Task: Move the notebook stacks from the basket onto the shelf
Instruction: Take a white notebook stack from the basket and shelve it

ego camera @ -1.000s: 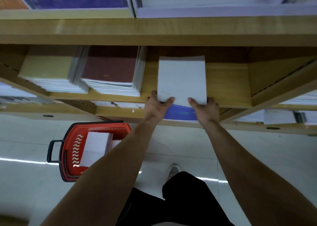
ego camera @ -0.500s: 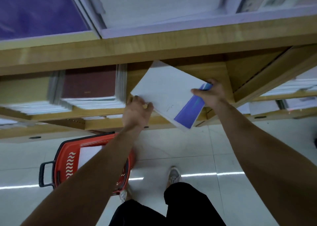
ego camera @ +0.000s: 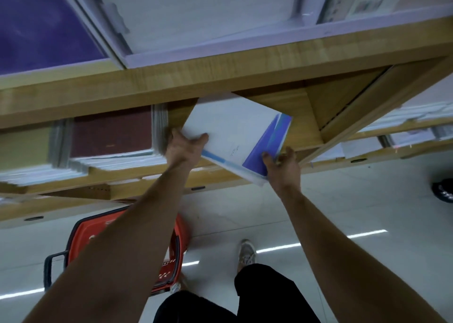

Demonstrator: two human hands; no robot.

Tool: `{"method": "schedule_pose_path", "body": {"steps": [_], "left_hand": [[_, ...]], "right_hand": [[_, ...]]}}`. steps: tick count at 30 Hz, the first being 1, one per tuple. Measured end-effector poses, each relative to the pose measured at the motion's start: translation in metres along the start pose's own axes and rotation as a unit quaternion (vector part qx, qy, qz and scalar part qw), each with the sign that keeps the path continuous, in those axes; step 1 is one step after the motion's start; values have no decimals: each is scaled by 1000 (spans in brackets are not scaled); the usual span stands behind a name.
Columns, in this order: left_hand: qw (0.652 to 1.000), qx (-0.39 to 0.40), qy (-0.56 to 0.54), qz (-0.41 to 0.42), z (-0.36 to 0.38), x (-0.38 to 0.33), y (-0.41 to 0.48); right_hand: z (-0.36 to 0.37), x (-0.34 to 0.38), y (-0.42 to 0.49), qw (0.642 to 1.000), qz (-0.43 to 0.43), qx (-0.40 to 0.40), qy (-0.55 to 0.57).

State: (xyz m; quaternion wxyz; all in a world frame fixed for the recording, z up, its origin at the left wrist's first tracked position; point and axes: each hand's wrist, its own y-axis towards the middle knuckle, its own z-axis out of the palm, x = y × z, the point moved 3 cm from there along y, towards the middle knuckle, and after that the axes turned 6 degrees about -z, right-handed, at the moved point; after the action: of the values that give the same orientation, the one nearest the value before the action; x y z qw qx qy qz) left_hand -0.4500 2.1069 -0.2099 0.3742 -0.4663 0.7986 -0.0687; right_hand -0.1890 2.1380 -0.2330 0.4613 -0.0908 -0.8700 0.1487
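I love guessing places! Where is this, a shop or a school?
Probably a stationery shop: wooden shelves hold many notebook piles, and a red shopping basket sits on the tiled floor.

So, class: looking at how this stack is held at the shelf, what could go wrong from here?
1. The notebook stack sits skewed, one corner overhanging the shelf edge; it could slide off.
2. Its layers are fanned near the right hand, so some may slip free.
3. The left hand crowds the maroon stack.

We see a wooden shelf (ego camera: 301, 131) carrying a maroon-covered notebook stack (ego camera: 111, 136) beside an olive-covered stack (ego camera: 24, 148); below, the pale tiled floor (ego camera: 367, 200) bears a red basket (ego camera: 81, 234).
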Motion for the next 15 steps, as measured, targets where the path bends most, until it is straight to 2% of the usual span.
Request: {"method": "schedule_pose_path", "body": {"steps": [5, 8, 13, 15], "left_hand": [[999, 15, 38, 14, 4, 4, -11], [999, 43, 7, 2, 5, 2, -10], [1000, 26, 0, 11, 9, 12, -29], [999, 47, -27, 4, 13, 25, -40]], "right_hand": [[7, 7, -15, 999, 16, 15, 40], [1, 11, -9, 999, 0, 34, 32], [-13, 23, 11, 999, -17, 32, 11], [-22, 38, 38, 1000, -16, 27, 1]]}}
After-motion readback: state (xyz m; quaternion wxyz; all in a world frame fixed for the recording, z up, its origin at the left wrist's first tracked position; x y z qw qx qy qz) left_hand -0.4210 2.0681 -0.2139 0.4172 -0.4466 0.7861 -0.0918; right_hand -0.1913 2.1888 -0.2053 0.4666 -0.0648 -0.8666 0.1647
